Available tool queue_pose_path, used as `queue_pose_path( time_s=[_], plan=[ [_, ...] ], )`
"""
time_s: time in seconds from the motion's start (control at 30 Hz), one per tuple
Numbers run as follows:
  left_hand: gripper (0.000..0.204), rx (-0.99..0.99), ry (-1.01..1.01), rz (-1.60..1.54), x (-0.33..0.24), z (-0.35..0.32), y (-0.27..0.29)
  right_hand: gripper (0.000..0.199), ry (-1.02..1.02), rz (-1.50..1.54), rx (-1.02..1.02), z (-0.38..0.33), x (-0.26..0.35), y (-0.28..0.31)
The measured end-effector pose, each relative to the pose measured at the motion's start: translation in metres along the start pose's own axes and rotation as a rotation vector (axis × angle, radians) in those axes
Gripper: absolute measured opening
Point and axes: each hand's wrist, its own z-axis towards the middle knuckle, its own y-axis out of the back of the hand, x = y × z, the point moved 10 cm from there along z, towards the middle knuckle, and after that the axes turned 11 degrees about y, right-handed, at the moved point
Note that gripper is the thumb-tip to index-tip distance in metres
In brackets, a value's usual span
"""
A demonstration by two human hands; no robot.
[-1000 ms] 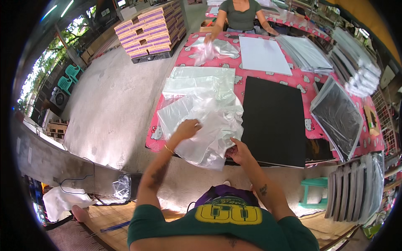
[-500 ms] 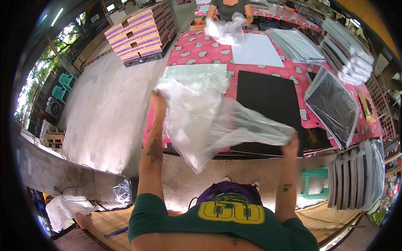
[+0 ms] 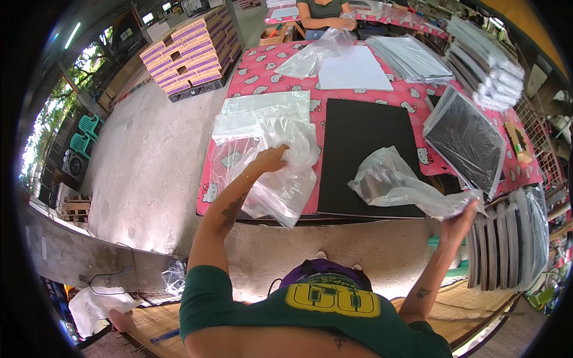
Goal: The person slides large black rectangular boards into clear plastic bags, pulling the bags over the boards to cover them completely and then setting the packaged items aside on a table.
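My left hand (image 3: 270,160) grips a crumpled clear plastic bag (image 3: 285,179) that lies on a pile of clear bags at the near left of the pink table (image 3: 256,74). Out to the right, beyond the table's near edge, my right hand (image 3: 461,219) is raised and holds one end of another clear plastic bag (image 3: 397,182). That bag trails leftward over the near right corner of a large black sheet (image 3: 365,152), which lies flat in the middle of the table.
A flat stack of clear bags (image 3: 265,107) lies behind the pile. A white sheet (image 3: 352,68) and grey stacks (image 3: 412,56) sit farther back, where another person (image 3: 325,12) handles a bag. A bagged black sheet (image 3: 468,140) leans at the right. Pallets (image 3: 191,51) stand on the floor at left.
The bag I held up spread between both hands is now in my right hand alone, swung out right. My left hand has dropped to the pile and gripped another bag.
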Motion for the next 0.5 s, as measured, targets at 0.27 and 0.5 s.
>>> queue_pose_path(
  time_s=[0.27,0.5],
  plan=[
    [0.034,-0.835,-0.385,0.013,-0.078,-0.083,0.315,0.035,-0.010,-0.048,0.048,0.000,0.022,-0.018],
    [0.035,-0.218,-0.177,0.461,-0.068,-0.059,0.161,0.024,-0.155,-0.035,0.307,-0.023,0.014,-0.037]
  ],
)
